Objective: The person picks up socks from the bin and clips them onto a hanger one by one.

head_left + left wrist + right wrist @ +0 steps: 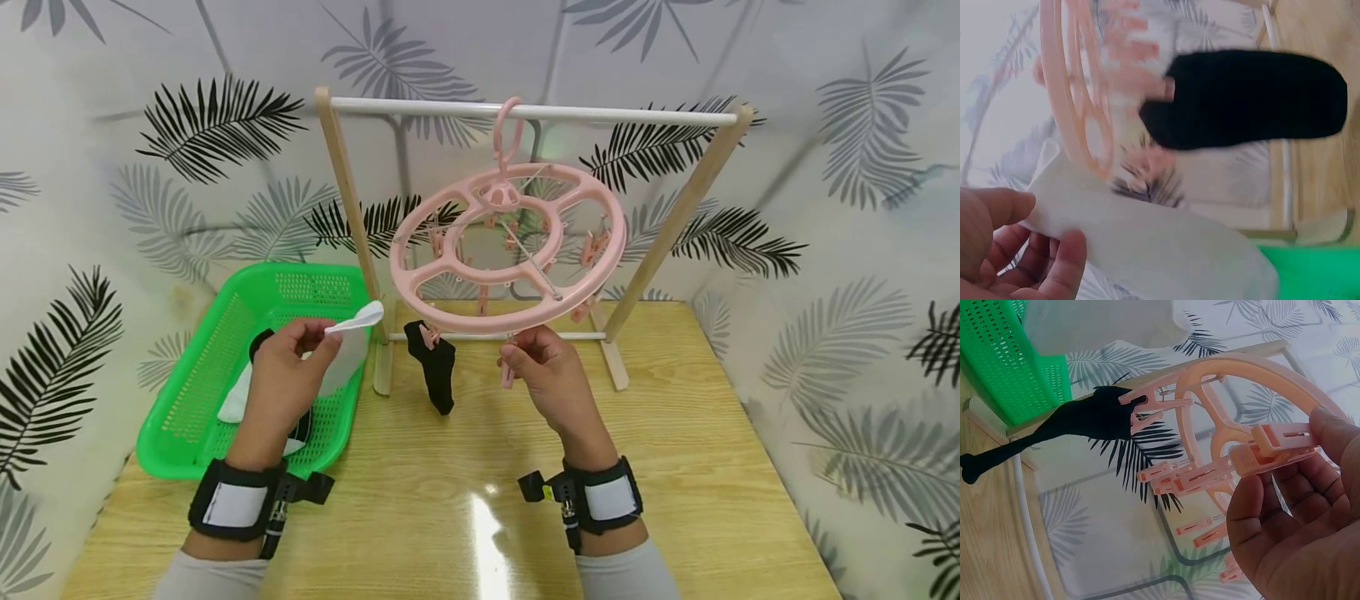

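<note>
My left hand [288, 367] pinches a white sock [1147, 244] by its opening edge, and the sock hangs over the green basket in the head view. With thumb and fingers my right hand [551, 379] grips a pink clothespin [1279, 444] at the near rim of the round pink drying hanger [510, 321]. A black sock [438, 367] dangles from another clothespin [429, 335] on the hanger, between my two hands. Several more pink clothespins [1200, 478] hang around the ring.
The hanger hooks over the white bar [607, 114] of a wooden rack [675, 225]. At the left stands a green basket [172, 400] with black and white items inside. Everything rests on a wooden table [712, 467] before a leaf-patterned wall covering [825, 292].
</note>
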A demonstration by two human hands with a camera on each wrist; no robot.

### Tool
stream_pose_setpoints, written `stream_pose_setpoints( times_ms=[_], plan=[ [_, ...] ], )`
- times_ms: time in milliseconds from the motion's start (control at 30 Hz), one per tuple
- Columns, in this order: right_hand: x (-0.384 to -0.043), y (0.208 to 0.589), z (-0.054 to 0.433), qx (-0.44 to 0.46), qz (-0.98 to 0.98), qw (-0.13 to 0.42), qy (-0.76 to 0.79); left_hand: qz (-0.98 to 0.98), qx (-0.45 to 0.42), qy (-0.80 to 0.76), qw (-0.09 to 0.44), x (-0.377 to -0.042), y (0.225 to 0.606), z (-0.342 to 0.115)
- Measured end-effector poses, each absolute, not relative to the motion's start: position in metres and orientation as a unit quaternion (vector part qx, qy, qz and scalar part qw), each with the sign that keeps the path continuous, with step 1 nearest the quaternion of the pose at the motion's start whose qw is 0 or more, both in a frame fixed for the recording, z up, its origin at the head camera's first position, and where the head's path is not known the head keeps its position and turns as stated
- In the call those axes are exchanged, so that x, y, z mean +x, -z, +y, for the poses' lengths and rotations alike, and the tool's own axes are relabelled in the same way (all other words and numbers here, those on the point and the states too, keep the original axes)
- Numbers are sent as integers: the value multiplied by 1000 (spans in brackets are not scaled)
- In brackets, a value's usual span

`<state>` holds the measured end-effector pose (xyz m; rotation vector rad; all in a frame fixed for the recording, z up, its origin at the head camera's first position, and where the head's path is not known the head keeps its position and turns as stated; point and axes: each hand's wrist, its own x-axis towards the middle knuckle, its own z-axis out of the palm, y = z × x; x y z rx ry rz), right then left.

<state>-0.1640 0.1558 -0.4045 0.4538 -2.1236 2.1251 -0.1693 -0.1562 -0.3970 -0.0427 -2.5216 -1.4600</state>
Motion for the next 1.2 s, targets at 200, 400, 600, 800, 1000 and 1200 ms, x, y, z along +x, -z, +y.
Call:
stream_pose_setpoints(
  times_ms=[200,400,600,800,1000,1200],
  plan=[
    [-163,401,155,121,-709,44,-693,-850,-48,518,82,-143,406,-122],
    [-161,399,153,112,-701,36,-703,-823,-83,559,57,-125,432,-87],
    [-160,399,151,118,-703,39,-701,-805,-103,584,26,-117,442,-59],
    [-159,400,151,123,-702,40,-701,-801,-124,585,8,-119,442,-43],
    [-158,399,150,125,-705,43,-697,-801,-133,584,22,-122,434,-36],
    [-157,398,148,128,-709,49,-692,-799,-136,585,34,-124,429,-32]
  ],
)
